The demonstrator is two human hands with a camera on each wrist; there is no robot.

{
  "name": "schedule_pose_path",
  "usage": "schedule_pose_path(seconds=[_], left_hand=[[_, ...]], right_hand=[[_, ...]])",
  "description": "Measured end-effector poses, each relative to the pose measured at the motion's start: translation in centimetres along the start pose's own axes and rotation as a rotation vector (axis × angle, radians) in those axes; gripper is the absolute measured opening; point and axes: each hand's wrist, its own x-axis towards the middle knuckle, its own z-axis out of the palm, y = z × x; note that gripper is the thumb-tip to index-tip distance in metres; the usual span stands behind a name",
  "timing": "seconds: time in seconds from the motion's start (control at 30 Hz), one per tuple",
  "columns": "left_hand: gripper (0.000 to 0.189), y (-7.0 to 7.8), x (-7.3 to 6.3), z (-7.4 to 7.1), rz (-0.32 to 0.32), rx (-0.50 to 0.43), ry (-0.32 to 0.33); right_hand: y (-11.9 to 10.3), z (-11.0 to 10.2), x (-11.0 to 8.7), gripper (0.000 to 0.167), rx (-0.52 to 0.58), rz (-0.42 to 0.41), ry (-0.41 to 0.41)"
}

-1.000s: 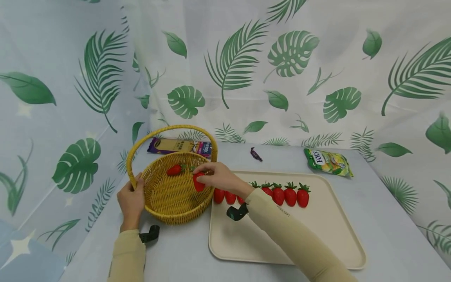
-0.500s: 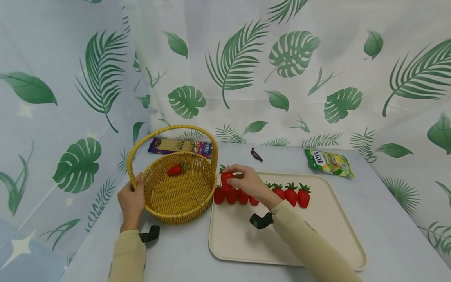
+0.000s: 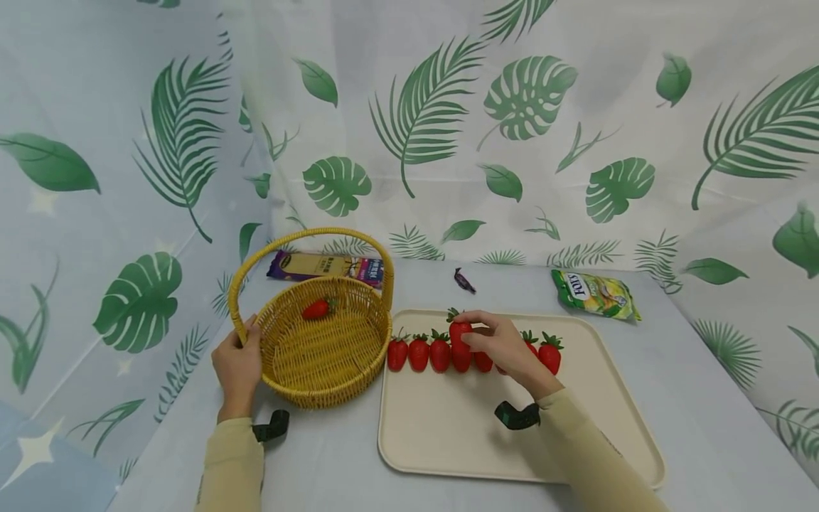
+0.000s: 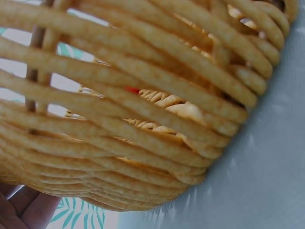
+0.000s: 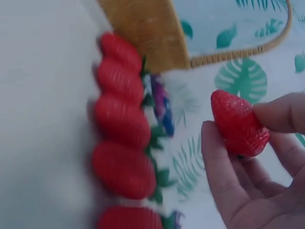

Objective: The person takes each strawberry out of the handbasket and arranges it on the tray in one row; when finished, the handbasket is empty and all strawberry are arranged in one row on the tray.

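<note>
My right hand pinches a red strawberry between thumb and fingers, held above a row of strawberries on the cream tray. Seen from the right wrist, the held strawberry is apart from the row; my hand and forearm hide part of that row in the head view. At the left, my left hand grips the yellow wicker basket at its rim, near the foot of the tall handle. One strawberry lies inside the basket towards the back. Close weave fills the left wrist view.
Behind the basket lies a purple and gold snack packet. A small dark wrapped candy sits beyond the tray, and a green candy bag at the back right. Leaf-printed cloth walls off the back.
My right hand has carried the strawberry rightward, from over the basket to above the row on the tray. The left hand and the basket have stayed in place.
</note>
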Motion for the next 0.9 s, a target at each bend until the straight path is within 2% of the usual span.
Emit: schedule_pose_path(seconds=[0.1,0.23,0.4,0.73,0.9], left_hand=[[0.033,0.1,-0.1,-0.1,0.003,-0.004,-0.002],[0.034,0.1,0.0,-0.1,0.004,-0.002,-0.003],[0.034,0.0,0.2,0.0,0.001,0.018,-0.004],[0.035,-0.4,0.1,0.0,0.014,0.023,0.001],[0.038,-0.4,0.0,-0.1,0.019,0.012,-0.010]], right_hand=[[0.6,-1.0,-0.8,0.032,-0.029,-0.006,0.031],[1.3,-2.2,-1.7,0.033,-0.015,0.003,0.121],[2.3,-3.4,-2.8,0.035,0.027,-0.055,0.213],[5.0,-6.6,-4.5,0.039,0.053,-0.084,0.252],[5.6,-8.0,-5.1,0.040,0.052,-0.071,0.316]])
